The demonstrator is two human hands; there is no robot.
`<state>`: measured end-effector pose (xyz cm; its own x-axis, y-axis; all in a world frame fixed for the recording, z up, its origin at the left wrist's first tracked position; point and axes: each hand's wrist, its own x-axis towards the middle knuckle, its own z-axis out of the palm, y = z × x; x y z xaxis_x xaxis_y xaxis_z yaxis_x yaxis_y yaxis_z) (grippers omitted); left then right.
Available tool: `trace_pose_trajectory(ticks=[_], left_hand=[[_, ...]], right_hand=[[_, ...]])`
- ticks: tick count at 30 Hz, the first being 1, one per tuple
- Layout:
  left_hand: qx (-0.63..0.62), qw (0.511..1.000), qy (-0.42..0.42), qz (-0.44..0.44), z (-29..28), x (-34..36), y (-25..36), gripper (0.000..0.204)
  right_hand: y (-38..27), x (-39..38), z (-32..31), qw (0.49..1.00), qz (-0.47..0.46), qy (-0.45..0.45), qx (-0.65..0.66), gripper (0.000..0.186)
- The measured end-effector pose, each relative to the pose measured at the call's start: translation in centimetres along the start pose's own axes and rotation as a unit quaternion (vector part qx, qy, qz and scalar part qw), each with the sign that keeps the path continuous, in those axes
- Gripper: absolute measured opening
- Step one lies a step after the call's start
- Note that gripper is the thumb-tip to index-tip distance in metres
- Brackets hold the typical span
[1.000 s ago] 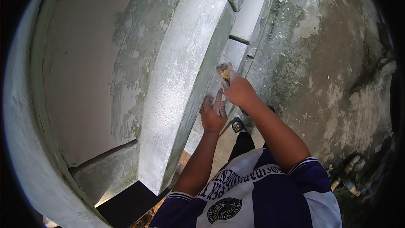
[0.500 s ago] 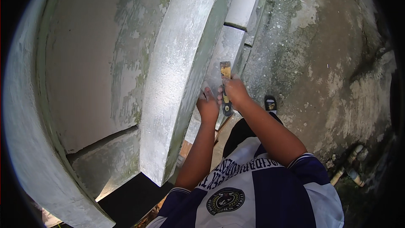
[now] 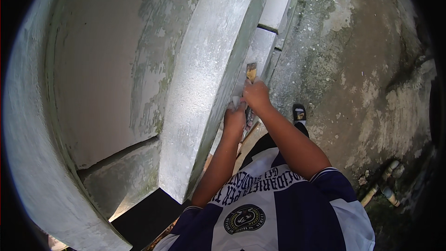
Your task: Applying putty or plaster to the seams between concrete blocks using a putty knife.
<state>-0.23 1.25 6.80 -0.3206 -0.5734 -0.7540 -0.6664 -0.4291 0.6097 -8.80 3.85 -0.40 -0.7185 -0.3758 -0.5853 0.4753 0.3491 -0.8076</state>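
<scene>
My right hand [image 3: 255,95] grips a small flat brush or scraper [image 3: 251,71] whose yellowish tip points up against the pale wall face [image 3: 260,51] under the concrete ledge. My left hand [image 3: 234,117] is closed on something small and whitish pressed to the same wall face, just below and left of the right hand; what it is I cannot tell. Both hands nearly touch.
A broad grey concrete ledge [image 3: 209,74] runs diagonally left of the hands, with a mossy white wall [image 3: 102,65] beyond. To the right is stained concrete ground [image 3: 362,79] with my sandalled foot [image 3: 299,113] and white pipes [image 3: 383,190] at the lower right.
Both hands have stayed together at the wall under the ledge; the view has shifted slightly and the tool now points more straight up.
</scene>
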Motion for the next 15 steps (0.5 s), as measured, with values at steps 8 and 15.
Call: trace_pose_trajectory(ticks=[8,15], left_hand=[[0.021,0.996,0.078,0.036,0.7,-0.9,0.7,0.036],[0.026,0.999,0.015,0.040,0.8,0.8,0.9,0.041]], right_hand=[[0.6,0.9,-1.1,0.982,-0.069,0.025,-0.175,0.046],[-2.3,1.1,-2.7,0.970,-0.054,-0.003,-0.237,0.039]])
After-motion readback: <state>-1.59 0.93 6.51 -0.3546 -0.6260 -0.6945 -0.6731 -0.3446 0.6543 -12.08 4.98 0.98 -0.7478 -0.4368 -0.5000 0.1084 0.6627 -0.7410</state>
